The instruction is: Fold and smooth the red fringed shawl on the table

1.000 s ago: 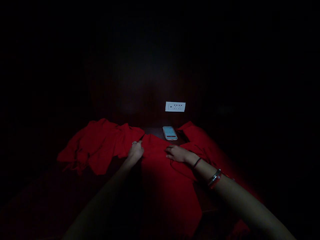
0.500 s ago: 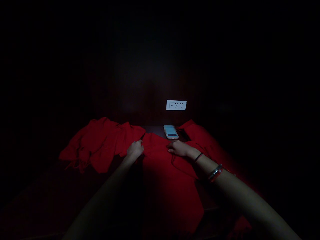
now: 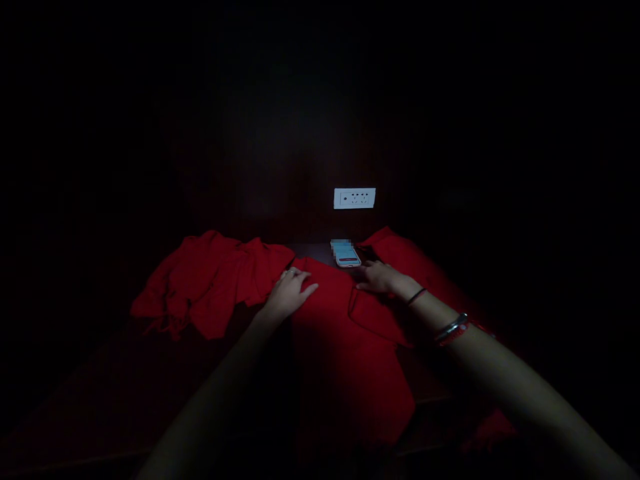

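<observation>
A red garment (image 3: pixel 345 353) lies spread on a dark surface in dim light. My left hand (image 3: pixel 291 291) rests flat on its upper left part, fingers stretched out toward the right. My right hand (image 3: pixel 379 277) lies flat on the cloth's upper right edge, fingers extended, just below a phone. The right wrist wears a dark band and bangles (image 3: pixel 453 329). Neither hand grips anything.
A phone (image 3: pixel 345 254) with a lit screen lies beyond the cloth. A white wall socket plate (image 3: pixel 355 198) sits above it. Another crumpled red cloth (image 3: pixel 205 280) lies at the left. More red fabric (image 3: pixel 400 257) bunches at the right. Everything else is in darkness.
My left hand has let go of its pinch on the cloth edge and now lies flat. My right hand slid farther up toward the phone.
</observation>
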`<state>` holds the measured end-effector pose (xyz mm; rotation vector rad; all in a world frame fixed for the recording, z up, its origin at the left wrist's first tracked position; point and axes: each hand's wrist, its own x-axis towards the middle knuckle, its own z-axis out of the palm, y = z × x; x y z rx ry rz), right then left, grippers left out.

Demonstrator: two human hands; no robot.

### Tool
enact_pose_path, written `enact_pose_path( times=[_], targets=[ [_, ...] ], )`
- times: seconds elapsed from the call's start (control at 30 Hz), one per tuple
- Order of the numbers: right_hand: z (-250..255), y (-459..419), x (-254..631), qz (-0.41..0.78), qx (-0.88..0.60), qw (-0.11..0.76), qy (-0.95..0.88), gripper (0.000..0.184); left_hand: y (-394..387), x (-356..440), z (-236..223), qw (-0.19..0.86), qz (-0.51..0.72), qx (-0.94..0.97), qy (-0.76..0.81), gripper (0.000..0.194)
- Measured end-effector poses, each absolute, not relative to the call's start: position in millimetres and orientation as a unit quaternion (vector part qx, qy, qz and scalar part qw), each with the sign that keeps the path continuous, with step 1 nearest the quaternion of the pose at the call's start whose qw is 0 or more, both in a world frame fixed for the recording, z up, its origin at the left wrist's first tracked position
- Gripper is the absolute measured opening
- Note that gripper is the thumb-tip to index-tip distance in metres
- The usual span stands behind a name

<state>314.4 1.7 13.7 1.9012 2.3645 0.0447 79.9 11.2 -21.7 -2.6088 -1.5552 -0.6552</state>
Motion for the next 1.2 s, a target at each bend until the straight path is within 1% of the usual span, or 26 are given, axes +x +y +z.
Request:
enact_pose_path(
  times=[0.07, 0.1, 0.17, 0.23, 0.27, 0.33, 0.37, 0.43, 0.47, 0.5, 0.53, 0.57, 0.63, 0.67, 0.7, 0.73, 0.77, 0.8, 0.87, 0.9, 0.97, 1.0, 1.03, 1.07, 1.13, 1.2],
  targets=[
    [13.9, -4.7, 329.6, -0.015, 0.686, 0.08, 0.723, 0.064, 4.6, 86.4, -28.3, -0.003, -0.193, -0.876, -0.442, 0.039],
    [13.3, -7.4, 335.7, -0.034, 0.699, 0.087, 0.709, 0.063, 2.3, 89.3, -32.3, -0.012, -0.179, -0.886, -0.427, 0.038],
    [14.5, -10.7, 343.1, -0.058, 0.693, 0.071, 0.715, 0.053, -0.4, 93.9, -38.1, -0.037, -0.156, -0.894, -0.419, 0.034],
    [23.6, -10.3, 342.4, -0.057, 0.678, 0.019, 0.733, 0.039, -1.9, 95.9, -36.8, -0.082, -0.173, -0.886, -0.422, 0.033],
    [31.8, -8.5, 338.4, -0.056, 0.675, -0.016, 0.736, 0.033, -3.1, 95.7, -32.3, -0.119, -0.206, -0.872, -0.427, 0.033],
    [53.7, -2.6, 321.3, -0.082, 0.673, -0.103, 0.728, 0.021, -7.4, 93.0, -15.4, -0.234, -0.293, -0.816, -0.441, 0.035],
    [65.8, 1.2, 307.9, -0.107, 0.672, -0.16, 0.716, 0.017, -10.6, 90.7, -4.0, -0.302, -0.334, -0.775, -0.443, 0.038],
    [87.4, 8.9, 272.5, -0.192, 0.621, -0.316, 0.691, 0.018, -18.5, 84.0, 21.2, -0.414, -0.394, -0.7, -0.429, 0.044],
    [95.5, 12.3, 252.3, -0.235, 0.58, -0.39, 0.676, 0.021, -22.3, 79.3, 33.0, -0.44, -0.417, -0.675, -0.421, 0.05],
    [101.4, 15.3, 232.1, -0.278, 0.539, -0.439, 0.663, 0.022, -25.5, 73.0, 43.3, -0.443, -0.44, -0.657, -0.423, 0.057],
    [104.9, 17.4, 213.7, -0.314, 0.499, -0.463, 0.662, 0.023, -27.7, 64.4, 51.5, -0.427, -0.461, -0.643, -0.438, 0.064],
    [106.1, 18.7, 198.6, -0.336, 0.473, -0.463, 0.67, 0.021, -28.9, 52.7, 57.7, -0.394, -0.475, -0.631, -0.469, 0.065],
    [103.0, 18.4, 182.8, -0.315, 0.46, -0.428, 0.711, 0.022, -28.8, 18.7, 64.8, -0.295, -0.459, -0.613, -0.572, 0.053],
    [99.0, 16.8, 182.9, -0.278, 0.472, -0.392, 0.739, 0.023, -28.2, -3.3, 66.8, -0.232, -0.427, -0.604, -0.632, 0.044],
    [93.7, 14.3, 187.8, -0.232, 0.492, -0.343, 0.766, 0.023, -28.0, -27.3, 68.6, -0.171, -0.363, -0.593, -0.698, 0.036],
    [87.2, 11.1, 196.4, -0.181, 0.518, -0.281, 0.787, 0.023, -28.5, -51.4, 70.4, -0.146, -0.342, -0.572, -0.731, 0.033],
    [79.8, 7.1, 207.4, -0.139, 0.541, -0.205, 0.804, 0.023, -29.8, -73.6, 72.6, -0.124, -0.317, -0.559, -0.756, 0.036],
    [71.6, 2.6, 219.3, -0.114, 0.57, -0.125, 0.804, 0.026, -32.0, -91.5, 74.9, -0.069, -0.236, -0.545, -0.801, 0.041],
    [53.7, -6.9, 241.8, -0.09, 0.619, 0.025, 0.779, 0.035, -38.7, -108.3, 78.4, 0.023, -0.133, -0.507, -0.851, 0.05],
    [44.4, -11.3, 251.2, -0.088, 0.63, 0.047, 0.77, 0.038, -42.5, -105.6, 78.4, 0.079, -0.105, -0.509, -0.851, 0.051],
    [26.9, -18.4, 266.0, -0.078, 0.655, 0.065, 0.749, 0.045, -49.4, -81.1, 71.8, 0.181, -0.111, -0.573, -0.791, 0.05],
    [19.2, -20.8, 272.1, -0.07, 0.672, 0.063, 0.735, 0.049, -51.9, -62.7, 64.6, 0.199, -0.116, -0.643, -0.73, 0.052],
    [12.5, -22.6, 277.9, -0.06, 0.69, 0.059, 0.719, 0.053, -53.4, -43.1, 55.0, 0.18, -0.109, -0.722, -0.659, 0.055],
    [6.8, -23.8, 283.6, -0.052, 0.708, 0.055, 0.703, 0.056, -53.9, -24.6, 43.7, 0.132, -0.083, -0.792, -0.591, 0.06],
    [-1.9, -25.6, 294.8, -0.044, 0.733, 0.046, 0.677, 0.06, -52.1, 2.2, 19.3, 0.014, -0.014, -0.861, -0.508, 0.067],
    [-7.8, -28.0, 304.5, -0.046, 0.737, 0.034, 0.673, 0.062, -48.1, 10.0, -0.7, -0.052, 0.007, -0.878, -0.476, 0.051]
  ],
)
